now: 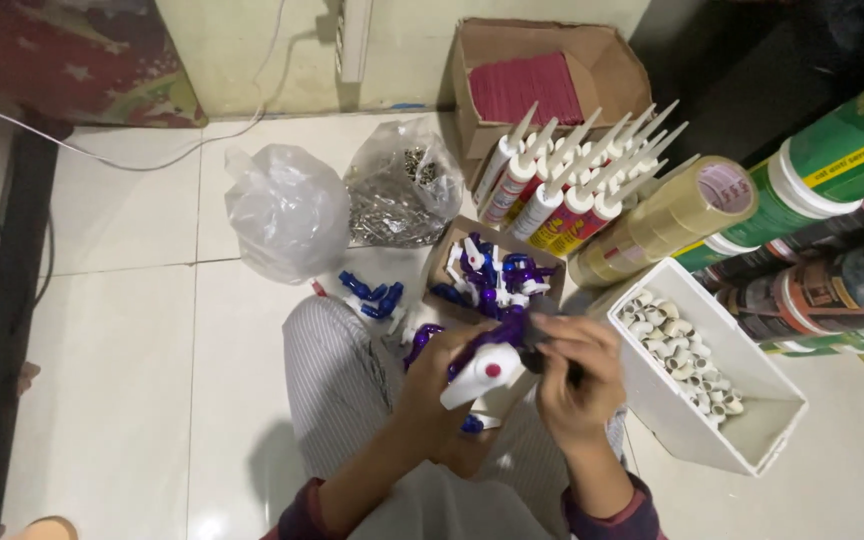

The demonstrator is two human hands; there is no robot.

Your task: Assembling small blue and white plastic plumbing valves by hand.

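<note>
Both my forearms rise from the lower edge, hands meeting over my lap above the floor. My left hand (430, 395) curls from below, grip clenched on a purple-and-white spray nozzle (487, 365). My right hand (577, 375) bends at the wrist, fingers pinched on the nozzle's dark tip. A small box of nozzles (487, 275) lies just beyond.

the person wears grey-and-white striped trousers (337, 385) and dark maroon sleeves (612, 520) pushed up the forearms.
</note>
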